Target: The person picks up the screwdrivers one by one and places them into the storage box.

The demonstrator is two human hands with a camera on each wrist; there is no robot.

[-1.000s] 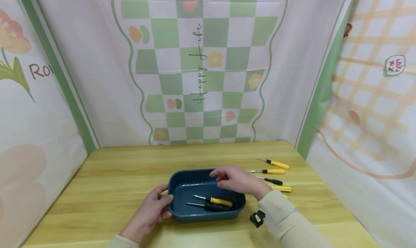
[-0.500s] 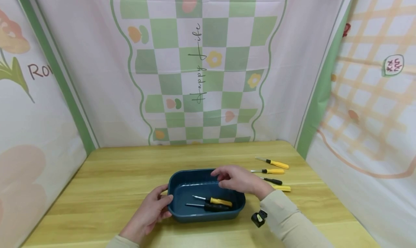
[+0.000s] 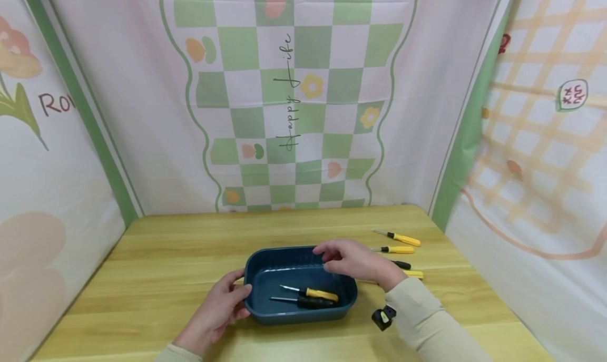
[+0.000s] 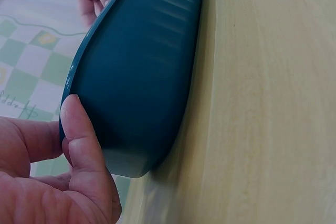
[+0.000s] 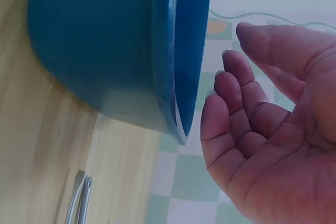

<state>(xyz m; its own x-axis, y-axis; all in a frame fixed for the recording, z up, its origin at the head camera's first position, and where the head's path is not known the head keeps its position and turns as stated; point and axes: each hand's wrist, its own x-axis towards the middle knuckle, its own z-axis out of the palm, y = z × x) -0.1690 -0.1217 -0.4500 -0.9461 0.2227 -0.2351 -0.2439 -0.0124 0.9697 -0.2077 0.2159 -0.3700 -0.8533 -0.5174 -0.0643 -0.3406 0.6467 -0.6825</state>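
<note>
A dark blue rectangular dish [image 3: 284, 319] stands on the wooden table. My left hand [image 3: 219, 305] grips its left end, with the thumb over the rim and fingers outside, as the left wrist view [image 4: 68, 169] also has it. Inside the dish lie a yellow-handled screwdriver [image 3: 323, 294] and a black-handled screwdriver [image 3: 313, 302], side by side with shafts to the left. My right hand [image 3: 350, 259] hovers over the dish's far right corner. Its fingers are loosely bent and hold nothing; in the right wrist view the hand [image 5: 273, 124] is apart from the rim.
Right of the dish lie more screwdrivers: a yellow one [image 3: 406, 240] at the back, another yellow one [image 3: 401, 250], a black-handled one [image 3: 402, 265] and a yellow handle [image 3: 417, 274], partly behind my right hand. Patterned cloth [image 3: 303, 109] hangs behind the table [image 3: 180, 246].
My right hand has drifted slightly right, covering more of the screwdrivers on the table. The left hand keeps its grip, and the dish and the screwdrivers inside it stay put.
</note>
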